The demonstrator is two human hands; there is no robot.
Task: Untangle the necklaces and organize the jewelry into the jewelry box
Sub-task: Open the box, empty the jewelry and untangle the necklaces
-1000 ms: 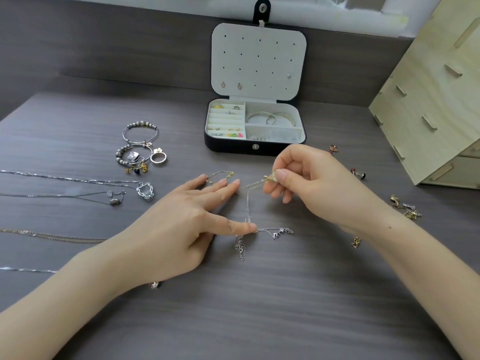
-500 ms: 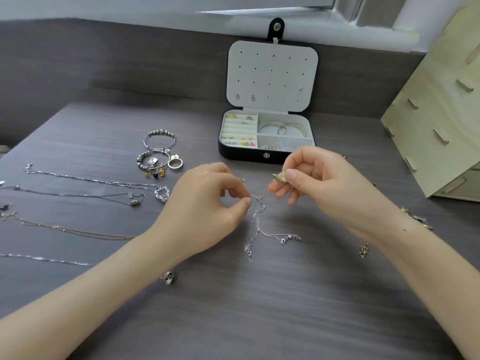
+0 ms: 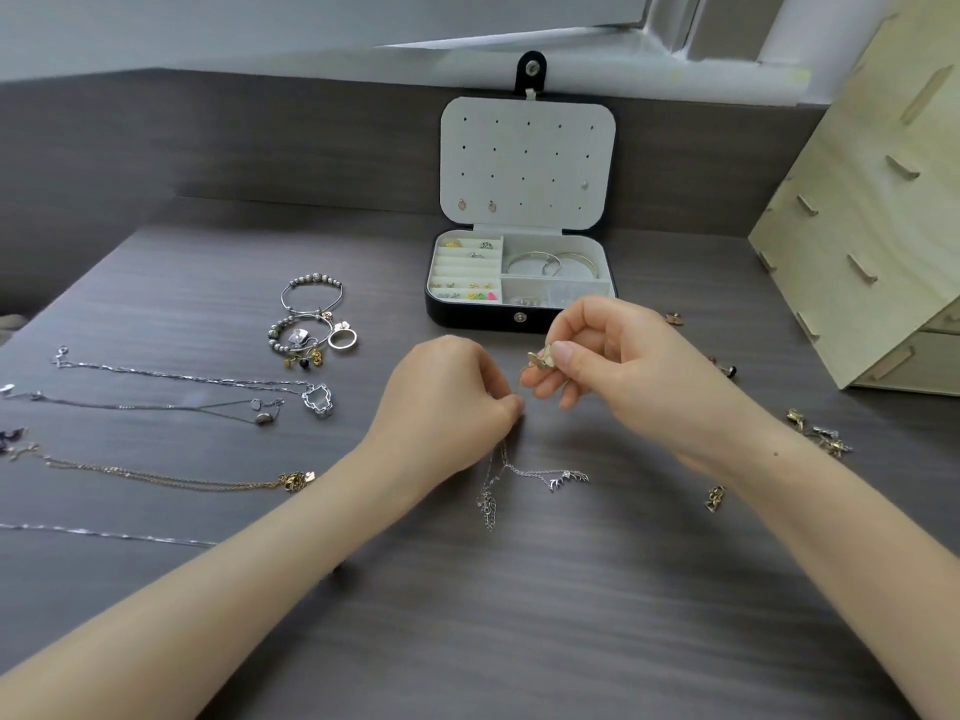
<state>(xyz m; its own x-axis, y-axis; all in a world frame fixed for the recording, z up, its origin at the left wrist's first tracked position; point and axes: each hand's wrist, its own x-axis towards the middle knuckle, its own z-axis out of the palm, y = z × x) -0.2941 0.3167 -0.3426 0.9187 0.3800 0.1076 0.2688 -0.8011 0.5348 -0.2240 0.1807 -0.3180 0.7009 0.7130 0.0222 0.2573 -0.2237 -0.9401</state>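
A person's hands work at a knot of necklaces on a dark wood-grain table [image 3: 519, 615]. The right hand [image 3: 623, 366], raised just in front of the box, pinches a gold pendant [image 3: 540, 358] between thumb and forefinger, its other fingers curled beneath. The left hand [image 3: 447, 392], just beside it, is curled with thumb and forefinger pressed together, apparently nipping the fine chain that runs from the pendant, though the link is too thin to make out. Below that hand the tangle [image 3: 491, 491] of silver chains trails onto the table toward the near side, a silver charm [image 3: 569, 479] lying at its right end.

At the far side, centre, stands the black jewelry box [image 3: 467, 317], its white lid [image 3: 527, 163] upright against the back panel, with a few studs pinned to it. Two bangles [image 3: 550, 262] lie in its far right compartment, and small rings and earrings sit in the slotted rolls on its left.

To the left, beaded bracelets [image 3: 311, 298] and a ring [image 3: 343, 339] sit together. Nearer, four necklaces are laid out straight, well apart: two silver ones [image 3: 182, 379], a gold one [image 3: 166, 480] and a plain chain [image 3: 104, 535]. Loose earrings [image 3: 821, 433] lie scattered on the right, near a pale wooden cabinet [image 3: 872, 226].
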